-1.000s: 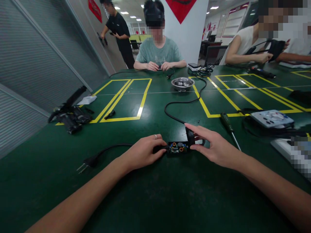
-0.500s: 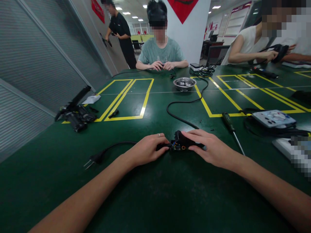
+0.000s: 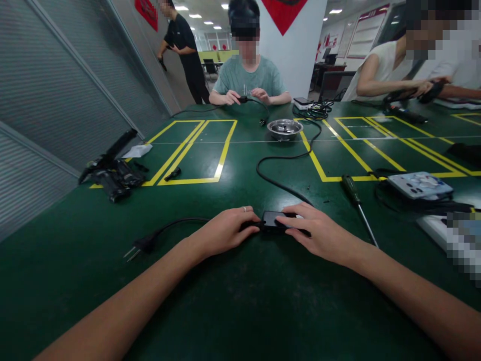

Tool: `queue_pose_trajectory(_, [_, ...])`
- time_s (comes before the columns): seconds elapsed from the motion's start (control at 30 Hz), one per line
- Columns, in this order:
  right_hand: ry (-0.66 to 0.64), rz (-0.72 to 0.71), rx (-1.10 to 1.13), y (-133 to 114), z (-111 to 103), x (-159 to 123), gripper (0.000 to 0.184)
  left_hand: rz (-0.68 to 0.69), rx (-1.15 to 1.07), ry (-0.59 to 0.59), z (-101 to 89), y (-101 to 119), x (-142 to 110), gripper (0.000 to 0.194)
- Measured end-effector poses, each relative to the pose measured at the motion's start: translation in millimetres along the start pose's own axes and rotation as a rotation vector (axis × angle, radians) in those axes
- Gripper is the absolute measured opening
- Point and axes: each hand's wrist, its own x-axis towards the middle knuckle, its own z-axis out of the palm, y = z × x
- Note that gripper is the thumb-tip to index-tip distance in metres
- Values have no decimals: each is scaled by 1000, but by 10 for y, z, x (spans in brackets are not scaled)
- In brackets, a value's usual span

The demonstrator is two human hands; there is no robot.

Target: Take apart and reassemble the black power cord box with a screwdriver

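Observation:
A small black power adapter lies on the green table in front of me, its black cover over the top. My right hand grips it from the right, fingers across the cover and thumb along the near side. My left hand pinches the power cord where it enters the adapter's left end. That cord runs out to the left and ends in a two-pin plug. From behind the right fingers a longer black cable curves away across the table.
A screwdriver lies to the right, near a phone-like device. A metal bowl holds small parts farther back. Black gear sits at the left edge. Across the table a person handles a similar cord; others stand left and sit right.
The black cover, tilted up before with the circuit board showing, now lies down over the board. My right hand has come down with it. The left hand stays on the cord.

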Motion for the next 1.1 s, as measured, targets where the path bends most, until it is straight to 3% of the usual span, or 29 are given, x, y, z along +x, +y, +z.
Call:
queue_pose_trajectory(0.27, [-32,-15,-129,-73,-4,16,37,-35,22,-5,-9,-3,-10,21])
queue_pose_trajectory(0.37, [-17,-17,-155,-76,9,18,38,-78,40,45,20,59,-20,45])
queue_pose_trajectory(0.43, [-10,-19,-166,-80,15,15,37,-43,47,64,57,112,-10,66])
queue_pose_trajectory(0.47, [-9,-21,-170,-83,18,11,37,-14,51,61,77,136,0,67])
queue_pose_trajectory(0.6, [-4,-39,-220,-76,60,-10,43,16,46,37,122,184,57,48])
queue_pose_trajectory(0.73, [32,-75,-327,-29,125,-1,50,1,40,40,99,180,81,42])
queue_pose_trajectory(0.93, [4,-152,-344,14,106,45,42,144,227,127,140,137,65,50])
queue_pose_trajectory(1.1, [2,-154,-332,9,94,33,43,240,389,191,224,81,68,44])
